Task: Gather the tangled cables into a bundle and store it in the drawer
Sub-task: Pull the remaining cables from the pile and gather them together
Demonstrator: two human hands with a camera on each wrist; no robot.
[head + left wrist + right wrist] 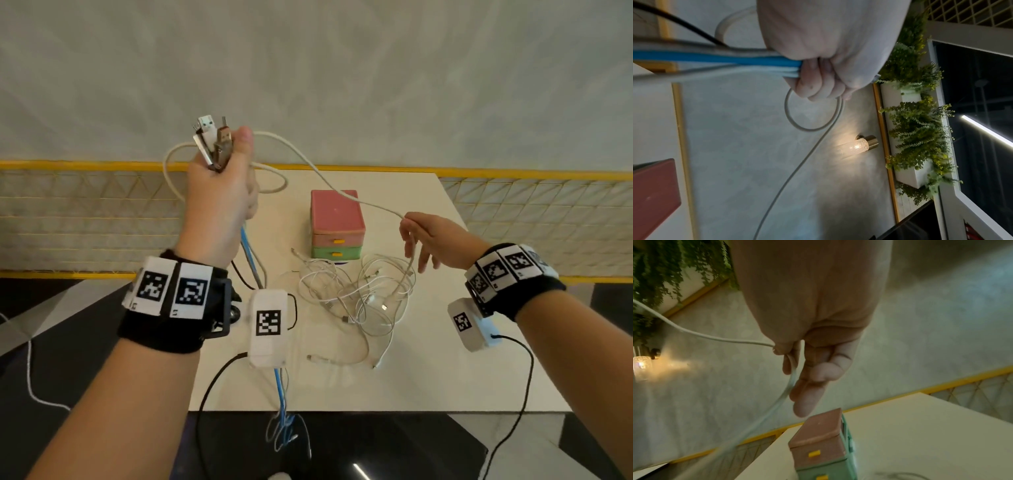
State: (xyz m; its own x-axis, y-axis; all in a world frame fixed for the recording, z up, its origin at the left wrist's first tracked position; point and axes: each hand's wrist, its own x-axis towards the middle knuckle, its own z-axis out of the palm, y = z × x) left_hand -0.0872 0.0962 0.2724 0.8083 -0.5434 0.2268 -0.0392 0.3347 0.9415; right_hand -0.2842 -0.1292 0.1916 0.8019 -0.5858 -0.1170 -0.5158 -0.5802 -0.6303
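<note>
My left hand is raised above the table's left side and grips a bunch of cable ends, with USB plugs sticking up out of the fist. A blue cable and grey ones hang down from it; the fist closes round them. A white cable runs from that hand across to my right hand, which pinches it between thumb and forefinger, other fingers loose. A tangle of thin white cables lies on the table. The pink and green drawer box stands behind it, drawers closed.
The white table ends in a front edge near me, with dark floor below. A yellow-framed mesh rail runs behind the table. Black wires trail from both wrist devices. A wall lamp and plants show in the left wrist view.
</note>
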